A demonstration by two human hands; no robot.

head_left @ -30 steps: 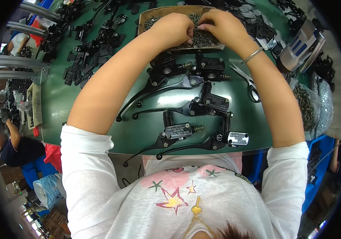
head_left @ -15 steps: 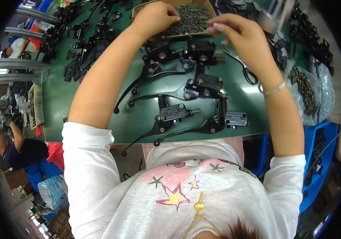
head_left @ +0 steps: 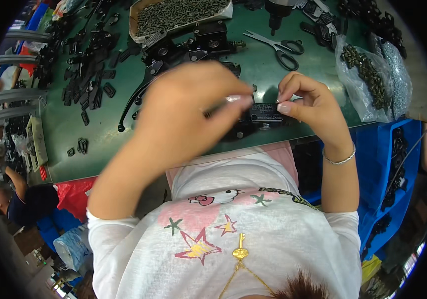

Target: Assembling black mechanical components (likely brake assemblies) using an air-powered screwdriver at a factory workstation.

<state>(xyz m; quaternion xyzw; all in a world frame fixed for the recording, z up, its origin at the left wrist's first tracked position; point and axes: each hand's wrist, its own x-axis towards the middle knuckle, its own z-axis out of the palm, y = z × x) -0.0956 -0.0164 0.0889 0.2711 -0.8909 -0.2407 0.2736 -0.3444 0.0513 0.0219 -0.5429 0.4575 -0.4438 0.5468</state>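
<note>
My left hand (head_left: 186, 102), blurred by motion, crosses over the black brake lever assemblies (head_left: 211, 35) lying on the green table. Its thumb and forefinger come together in a pinch; what they hold, if anything, is hidden. My right hand (head_left: 315, 102) has thumb and forefinger closed on a small dark piece (head_left: 277, 101), too small to name. Both sets of fingertips are close to the rectangular cap of a brake fluid reservoir (head_left: 265, 113) near the table's front edge. My left hand and forearm hide much of the other levers.
A carton of small screws (head_left: 181, 19) stands at the back. Scissors (head_left: 278, 47) lie open to its right. Bags of metal fittings (head_left: 365, 74) sit at the right edge, above blue bins (head_left: 393, 164). Loose black parts (head_left: 91, 89) cover the left; another person (head_left: 11, 197) works beyond.
Both hands have come back from the screw carton toward the table's front edge, above the near reservoir. The view has shifted, so the carton now appears farther left and the scissors show whole.
</note>
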